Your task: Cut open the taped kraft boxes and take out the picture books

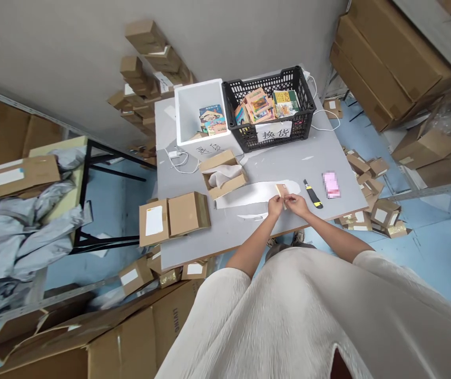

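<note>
- So, the small tan piece (281, 189) is held just above the near edge of the table (229, 239), right in front of the body. Whether it's a card or a flat little box can't really be made out.
- Its long axis is pointed away from the torso, tipped a bit to the left at the far end, so that end is left poking out past the fingers.
- It's gripped low down: the left hand (275, 204) is closed in around its left side, fingers curled, barely any gap to be seen.
- The right hand (296, 204) is brought in from the other side, fingertips pinched at the right edge. Neither hand is really nearer, since contact is made by both. How hard it's squeezed can't be judged.
- Behind and to the left, a long white sheet (245, 195) is laid flat, its right end partly covered by the piece.
- Just right of the right hand, a yellow-and-black cutter (313, 195) is left lying, with a blurred pink item (331, 185) beyond it.
- Farther back, an open carton (233, 185) and a black crate (302, 125) are parked.
</note>
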Demonstrator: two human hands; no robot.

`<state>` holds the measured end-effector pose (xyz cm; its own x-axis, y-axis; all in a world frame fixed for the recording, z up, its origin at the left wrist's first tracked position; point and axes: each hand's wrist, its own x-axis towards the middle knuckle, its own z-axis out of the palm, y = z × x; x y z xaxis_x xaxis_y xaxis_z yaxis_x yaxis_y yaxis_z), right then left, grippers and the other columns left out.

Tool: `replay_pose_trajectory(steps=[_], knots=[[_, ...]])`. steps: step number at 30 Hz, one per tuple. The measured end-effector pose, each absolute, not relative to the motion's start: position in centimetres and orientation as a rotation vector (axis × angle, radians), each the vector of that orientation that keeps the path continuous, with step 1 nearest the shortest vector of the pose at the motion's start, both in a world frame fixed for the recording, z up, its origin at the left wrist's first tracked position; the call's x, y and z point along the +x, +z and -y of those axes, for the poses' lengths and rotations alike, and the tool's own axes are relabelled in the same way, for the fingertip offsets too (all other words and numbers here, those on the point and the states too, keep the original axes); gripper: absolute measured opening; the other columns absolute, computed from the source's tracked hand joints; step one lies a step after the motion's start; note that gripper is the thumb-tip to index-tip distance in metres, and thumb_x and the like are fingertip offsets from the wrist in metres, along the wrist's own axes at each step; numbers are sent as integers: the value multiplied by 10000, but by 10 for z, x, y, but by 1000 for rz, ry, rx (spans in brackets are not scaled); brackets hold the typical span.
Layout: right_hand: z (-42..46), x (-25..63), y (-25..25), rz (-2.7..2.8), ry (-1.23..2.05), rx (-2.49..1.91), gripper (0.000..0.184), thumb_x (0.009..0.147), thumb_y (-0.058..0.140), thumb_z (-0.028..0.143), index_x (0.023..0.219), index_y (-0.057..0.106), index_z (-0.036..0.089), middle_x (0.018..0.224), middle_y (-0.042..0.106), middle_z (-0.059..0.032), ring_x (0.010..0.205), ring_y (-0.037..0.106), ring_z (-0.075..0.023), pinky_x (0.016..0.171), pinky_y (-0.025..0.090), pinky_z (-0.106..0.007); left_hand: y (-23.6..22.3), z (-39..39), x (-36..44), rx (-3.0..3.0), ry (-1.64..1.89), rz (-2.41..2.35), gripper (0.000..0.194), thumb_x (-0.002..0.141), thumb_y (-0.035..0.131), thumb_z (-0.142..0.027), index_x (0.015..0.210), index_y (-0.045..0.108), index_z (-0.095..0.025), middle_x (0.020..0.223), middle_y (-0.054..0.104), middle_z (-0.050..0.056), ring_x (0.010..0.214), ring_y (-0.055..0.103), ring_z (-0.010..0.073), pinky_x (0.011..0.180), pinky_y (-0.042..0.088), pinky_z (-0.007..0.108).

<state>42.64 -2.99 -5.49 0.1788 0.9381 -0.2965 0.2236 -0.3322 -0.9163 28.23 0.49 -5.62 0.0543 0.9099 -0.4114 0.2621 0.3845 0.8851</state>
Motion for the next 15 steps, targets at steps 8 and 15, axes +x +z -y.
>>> replay_pose_trajectory(steps=[8,15], knots=[[28,441,-58,1013,1228,-1924,382,822,745,267,1199,773,210,1195,826,-98,1088,787,-269,1018,621,-420,-58,-4,262,888,752,-1424,186,896,686,-388,817,694,-220,790,728,16,753,654,199,766,560,334],[23,435,-47,920,1297,-1872,213,782,692,312,956,760,210,951,827,-61,930,782,-255,888,636,-379,-54,-9,247,876,771,-1425,166,879,705,-374,857,729,-211,850,766,43,808,690,211,833,597,369]])
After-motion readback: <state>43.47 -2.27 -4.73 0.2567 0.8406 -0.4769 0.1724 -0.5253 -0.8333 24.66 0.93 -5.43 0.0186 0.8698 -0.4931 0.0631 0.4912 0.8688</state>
